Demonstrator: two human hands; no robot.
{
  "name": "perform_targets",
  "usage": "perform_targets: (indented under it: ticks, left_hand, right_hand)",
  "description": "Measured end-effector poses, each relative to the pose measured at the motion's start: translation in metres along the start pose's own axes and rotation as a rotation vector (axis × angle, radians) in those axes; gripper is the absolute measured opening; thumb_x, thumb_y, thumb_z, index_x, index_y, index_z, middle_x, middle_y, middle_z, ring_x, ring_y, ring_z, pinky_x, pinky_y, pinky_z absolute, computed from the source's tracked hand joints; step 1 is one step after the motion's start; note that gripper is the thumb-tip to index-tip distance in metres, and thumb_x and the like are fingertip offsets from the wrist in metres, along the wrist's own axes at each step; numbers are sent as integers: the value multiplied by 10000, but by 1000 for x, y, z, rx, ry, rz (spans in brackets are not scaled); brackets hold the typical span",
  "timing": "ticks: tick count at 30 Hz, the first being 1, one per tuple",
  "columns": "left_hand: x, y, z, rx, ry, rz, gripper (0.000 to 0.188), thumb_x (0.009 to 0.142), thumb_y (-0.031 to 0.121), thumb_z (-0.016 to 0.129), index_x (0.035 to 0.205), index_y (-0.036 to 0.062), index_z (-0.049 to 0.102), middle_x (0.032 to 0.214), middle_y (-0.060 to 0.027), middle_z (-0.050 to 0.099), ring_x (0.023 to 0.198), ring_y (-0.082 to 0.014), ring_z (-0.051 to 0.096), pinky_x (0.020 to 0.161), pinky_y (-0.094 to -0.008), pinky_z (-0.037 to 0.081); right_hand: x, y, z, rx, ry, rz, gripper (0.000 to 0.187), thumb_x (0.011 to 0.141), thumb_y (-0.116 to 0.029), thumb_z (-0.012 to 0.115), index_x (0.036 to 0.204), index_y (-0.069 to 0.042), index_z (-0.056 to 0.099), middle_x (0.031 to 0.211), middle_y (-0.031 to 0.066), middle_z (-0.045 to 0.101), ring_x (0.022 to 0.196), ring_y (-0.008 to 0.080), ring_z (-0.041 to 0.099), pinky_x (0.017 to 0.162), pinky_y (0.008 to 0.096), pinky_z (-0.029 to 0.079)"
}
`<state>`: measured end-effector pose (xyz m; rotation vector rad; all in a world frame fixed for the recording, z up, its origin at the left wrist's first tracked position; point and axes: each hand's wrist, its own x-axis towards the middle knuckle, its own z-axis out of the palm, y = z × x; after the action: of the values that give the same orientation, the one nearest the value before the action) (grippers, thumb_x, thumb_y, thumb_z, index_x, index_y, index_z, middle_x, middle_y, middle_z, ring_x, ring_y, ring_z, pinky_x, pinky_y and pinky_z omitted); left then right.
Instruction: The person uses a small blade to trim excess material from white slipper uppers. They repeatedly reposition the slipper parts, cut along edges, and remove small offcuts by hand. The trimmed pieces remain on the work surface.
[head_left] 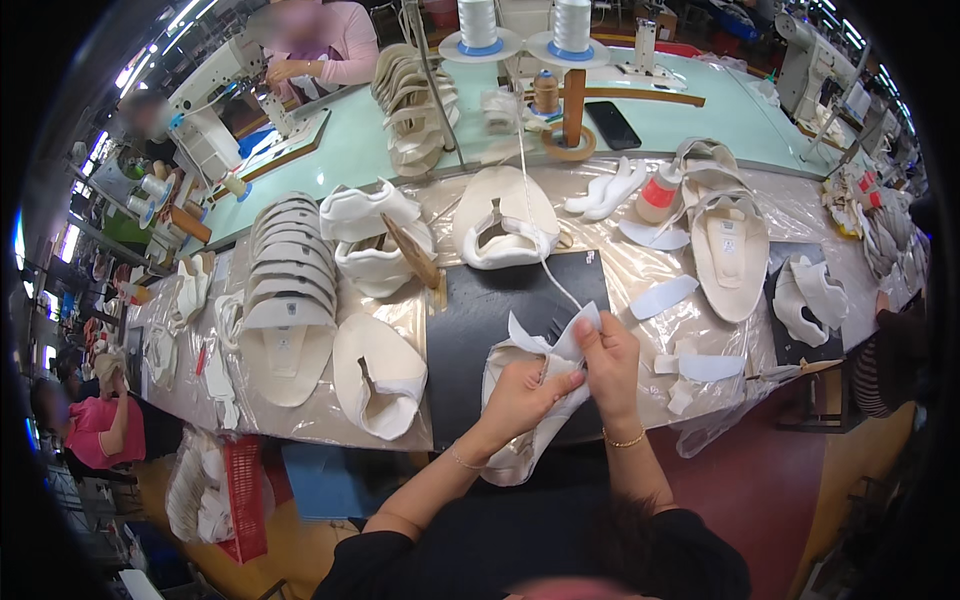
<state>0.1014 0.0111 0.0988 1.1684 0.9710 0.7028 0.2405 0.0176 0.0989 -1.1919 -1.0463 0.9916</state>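
Observation:
Over the front edge of the table I hold a white shoe upper (507,358). My left hand (525,398) is closed on its side, with the thumb pressed along the edge. My right hand (610,362) pinches a thin white strip (572,338) that stands up from the upper's collar. A white cord (545,262) runs down from above and ends near the right fingers; whether they grip it too, I cannot tell. Beneath lies a black board (470,310). At its far edge rests another shoe upper (510,215), and a cream upper (378,375) lies to the left.
Stacked uppers (290,270) stand left, beside a wooden tool (410,250) on more uppers. A red-banded bottle (657,193), white cut pieces (664,298) and a cream upper (728,255) lie right. Thread cones (572,28) and a phone (613,124) are behind. A person (325,50) sews opposite.

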Motion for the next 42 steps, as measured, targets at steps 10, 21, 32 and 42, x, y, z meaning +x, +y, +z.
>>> perform_targets:
  ticks: [10, 21, 32, 42]
  left_hand:
    - [-2, -18, 2, 113, -3, 74, 192, 939, 182, 655, 929, -7, 685, 734, -1, 659, 652, -51, 554, 575, -236, 442]
    - [2, -29, -10, 319, 45, 78, 244, 922, 229, 674, 899, -15, 683, 721, -40, 668, 640, -94, 586, 584, -278, 461]
    - [-26, 33, -42, 286, 181, 156, 264, 865, 222, 717, 952, -26, 693, 802, -26, 697, 754, -82, 609, 644, -263, 483]
    - [-33, 31, -54, 1012, -42, 288, 194, 800, 202, 686, 773, 10, 684, 676, -189, 641, 638, -386, 638, 603, -435, 518]
  right_hand:
    - [20, 36, -12, 344, -86, 301, 226, 960, -158, 615, 797, -2, 633, 685, -32, 559, 588, 29, 430, 500, 217, 347]
    - [33, 57, -7, 244, -206, 345, 225, 968, -204, 618, 849, -17, 655, 740, -28, 612, 648, 26, 499, 569, 208, 405]
    - [4, -39, -4, -189, -533, -361, 242, 895, -246, 691, 947, -11, 666, 1002, 107, 697, 897, 230, 672, 813, 334, 508]
    - [4, -54, -11, -589, -834, -313, 669, 680, -650, 759, 838, -24, 582, 844, 132, 637, 809, 312, 668, 720, 376, 522]
